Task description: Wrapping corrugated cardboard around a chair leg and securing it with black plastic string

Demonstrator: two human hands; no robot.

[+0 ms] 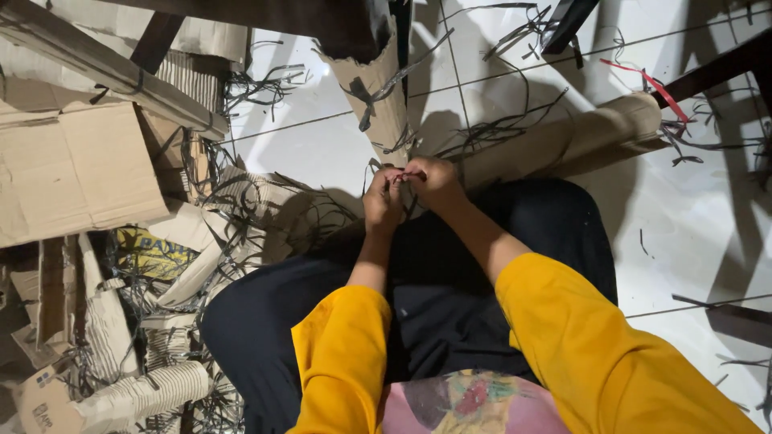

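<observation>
Both hands at frame centre, left hand and right hand pinched together on a thin red strip, held taut above the lap, beside the cardboard roll on the floor.

Yellow sleeves pushed up the forearms, dark trousers, patterned pink top

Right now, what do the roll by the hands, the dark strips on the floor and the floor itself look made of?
The roll looks like brown cardboard or stiff paper: matte, tan, curled into a tube. The dark strips look like thin plastic strapping, narrow, flat and springy, though I can't be sure. The floor seems glazed white tile: glossy, with grout lines. Both hands pinch something thin and reddish.
</observation>
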